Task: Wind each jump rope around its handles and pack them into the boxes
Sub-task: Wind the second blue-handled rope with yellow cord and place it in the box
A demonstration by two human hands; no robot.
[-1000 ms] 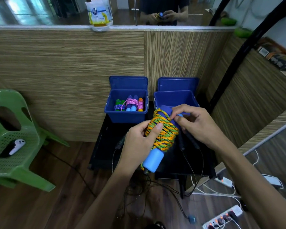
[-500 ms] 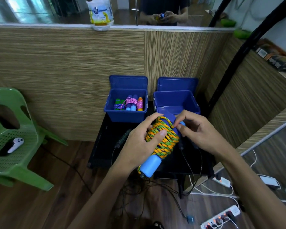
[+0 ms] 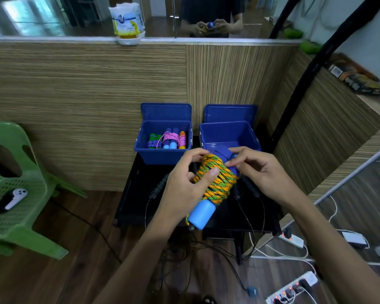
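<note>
An orange-and-green jump rope [image 3: 215,181] is wound thick around its blue handles, whose light-blue end [image 3: 201,216] points toward me. My left hand [image 3: 182,189] grips the bundle from the left, thumb pressed on the coils. My right hand [image 3: 257,170] pinches the upper handle end with its fingertips. Behind the bundle stands the right blue box [image 3: 228,133], its inside showing nothing. The left blue box [image 3: 162,155] holds several wound ropes [image 3: 169,140] with green, blue and orange handles.
Both boxes sit on a low black table [image 3: 138,194] with black corded items lying on it. A green plastic chair [image 3: 13,194] with a white controller stands at left. Cables and a power strip [image 3: 292,290] lie on the wooden floor at right.
The bundle has shifted slightly down and left in front of the right box. My left hand's fingers have moved up over the top of the coils; my right hand stays at the upper handle end.
</note>
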